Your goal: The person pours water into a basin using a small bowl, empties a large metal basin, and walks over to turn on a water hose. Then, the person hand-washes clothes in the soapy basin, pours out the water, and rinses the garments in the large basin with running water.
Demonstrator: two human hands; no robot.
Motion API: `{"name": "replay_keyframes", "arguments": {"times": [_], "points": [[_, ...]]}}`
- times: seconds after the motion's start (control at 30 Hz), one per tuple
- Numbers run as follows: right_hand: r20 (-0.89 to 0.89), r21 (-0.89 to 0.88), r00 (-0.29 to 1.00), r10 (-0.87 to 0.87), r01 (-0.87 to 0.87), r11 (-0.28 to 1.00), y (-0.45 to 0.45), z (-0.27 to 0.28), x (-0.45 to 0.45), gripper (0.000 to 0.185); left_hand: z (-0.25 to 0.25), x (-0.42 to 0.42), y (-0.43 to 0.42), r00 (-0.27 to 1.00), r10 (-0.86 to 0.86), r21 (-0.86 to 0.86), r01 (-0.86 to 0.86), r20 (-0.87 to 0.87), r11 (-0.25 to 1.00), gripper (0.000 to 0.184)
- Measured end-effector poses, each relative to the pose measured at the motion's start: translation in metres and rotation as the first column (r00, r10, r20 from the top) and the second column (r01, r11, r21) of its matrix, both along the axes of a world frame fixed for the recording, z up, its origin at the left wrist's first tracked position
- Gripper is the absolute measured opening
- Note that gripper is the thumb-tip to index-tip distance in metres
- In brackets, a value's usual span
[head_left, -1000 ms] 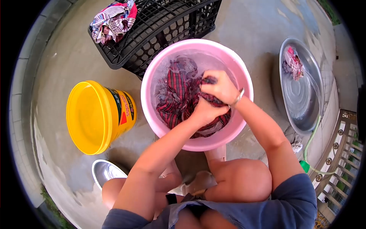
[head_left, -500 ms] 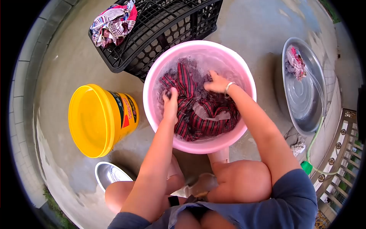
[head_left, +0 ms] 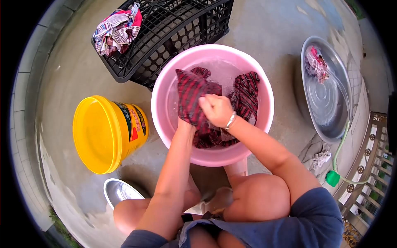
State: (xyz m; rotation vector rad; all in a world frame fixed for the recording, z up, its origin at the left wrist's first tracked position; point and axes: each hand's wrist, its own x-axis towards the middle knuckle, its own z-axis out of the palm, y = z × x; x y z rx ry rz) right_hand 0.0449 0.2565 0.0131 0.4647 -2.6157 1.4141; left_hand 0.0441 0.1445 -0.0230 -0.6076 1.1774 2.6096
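A pink basin of water stands in front of my knees. In it is a wet red-and-black checked cloth, partly lifted in a bunch at the left. My right hand, with a bracelet at the wrist, is closed in a fist on this cloth near the basin's middle. The cloth covers my left hand almost entirely; only the wrist end shows and the fingers are hidden. More of the dark checked fabric lies in the water at the right.
An upturned black crate carries a bundle of checked cloths. A yellow bucket and small metal bowl stand left. At right, a metal basin holds another cloth and a hose.
Both hands have come together near the basin's middle. My right hand moved left and down onto the cloth. The cloth has been gathered up and now covers my left hand.
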Motion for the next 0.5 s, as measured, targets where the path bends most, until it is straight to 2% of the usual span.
{"name": "replay_keyframes", "arguments": {"times": [0.03,0.07,0.1,0.13,0.2,0.23,0.27,0.3,0.33,0.4,0.43,0.47,0.5], "points": [[-0.002,0.100,1.000,-0.029,0.029,0.995,0.012,-0.001,0.001,0.029,0.012,0.003,-0.003,0.996,-0.078,-0.143,0.070,-0.054,0.987,0.027],[0.002,0.223,1.000,0.008,-0.008,0.975,0.026,0.001,0.003,0.030,0.018,0.005,-0.008,0.947,-0.289,-0.446,0.200,-0.140,0.872,0.022],[0.026,0.291,0.999,0.040,-0.046,0.955,0.040,0.003,0.005,0.032,0.030,0.007,-0.014,0.851,-0.520,-0.819,0.245,-0.075,0.519,0.021],[0.111,0.451,0.993,0.037,-0.083,0.889,0.054,0.007,0.008,0.026,0.042,0.010,-0.018,0.735,-0.670,-0.985,0.168,0.100,0.037,0.020],[0.345,0.448,0.931,-0.122,-0.049,0.893,0.069,0.018,0.023,0.032,0.053,0.018,-0.009,0.656,-0.597,-0.884,0.279,0.461,-0.375,0.022],[0.211,0.539,0.974,-0.082,-0.046,0.841,0.074,0.022,0.032,0.043,0.051,0.025,-0.008,0.641,-0.577,-0.855,0.283,0.506,-0.435,0.026],[0.081,0.625,0.996,-0.027,-0.029,0.780,0.077,0.024,0.043,0.058,0.041,0.035,-0.005,0.638,-0.579,-0.854,0.283,0.507,-0.435,0.026],[0.290,0.637,0.957,0.016,-0.206,0.743,0.076,0.024,0.052,0.075,0.027,0.045,-0.001,0.692,-0.525,-0.838,0.220,0.495,-0.500,0.027],[0.378,0.657,0.925,0.042,-0.300,0.691,0.071,0.019,0.059,0.081,0.014,0.053,0.002,0.738,-0.475,-0.810,0.162,0.478,-0.564,0.028],[0.403,0.706,0.914,0.048,-0.345,0.618,0.064,0.001,0.058,0.084,-0.003,0.051,0.003,0.689,-0.476,-0.787,0.230,0.547,-0.572,0.031],[0.444,0.735,0.896,0.024,-0.379,0.563,0.061,-0.007,0.052,0.083,-0.014,0.047,0.000,0.666,-0.476,-0.790,0.298,0.574,-0.536,0.032],[0.451,0.727,0.892,0.030,-0.387,0.567,0.056,-0.014,0.045,0.083,-0.026,0.043,-0.004,0.641,-0.475,-0.784,0.370,0.604,-0.498,0.033],[0.440,0.743,0.898,0.019,-0.376,0.553,0.052,-0.022,0.040,0.082,-0.039,0.034,-0.006,0.598,-0.446,-0.735,0.421,0.666,-0.532,0.036]]}}
